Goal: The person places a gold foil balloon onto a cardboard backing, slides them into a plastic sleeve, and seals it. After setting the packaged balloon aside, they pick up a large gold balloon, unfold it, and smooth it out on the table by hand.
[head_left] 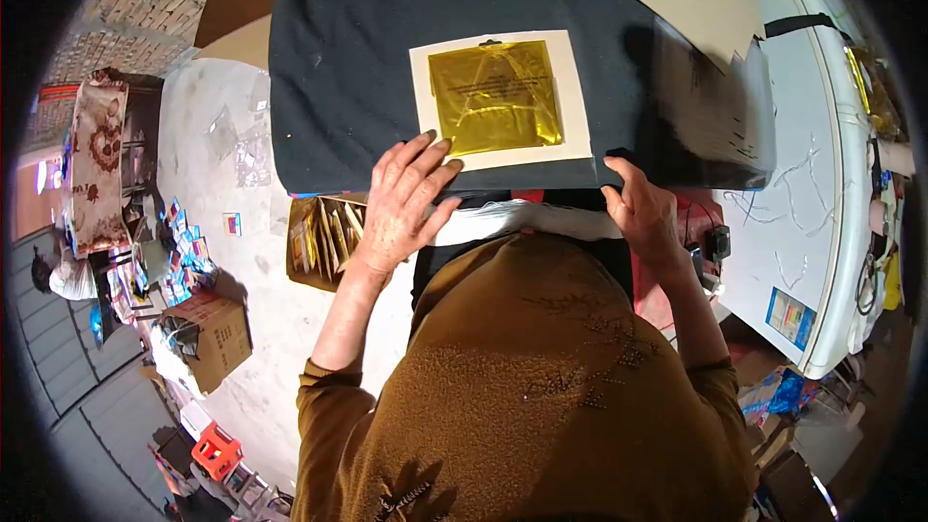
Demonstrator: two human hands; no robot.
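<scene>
A black garment (pixel 367 58) lies spread flat on a raised surface in front of me. On it rests a cream sheet (pixel 574 97) carrying a shiny gold foil square (pixel 495 97). My left hand (pixel 401 208) lies flat with fingers spread on the garment's near edge, its fingertips touching the cream sheet's lower left corner. My right hand (pixel 643 213) grips the garment's near edge to the right of the sheet. A dark translucent film (pixel 710 116) blurs at the right over the garment.
A white table (pixel 822 164) runs along the right with a small blue card (pixel 791 315). A box of gold packets (pixel 324 237) sits on the floor below left. Cardboard boxes (pixel 217 338), printed packets (pixel 179 251) and a red crate (pixel 215 449) lie on the concrete floor.
</scene>
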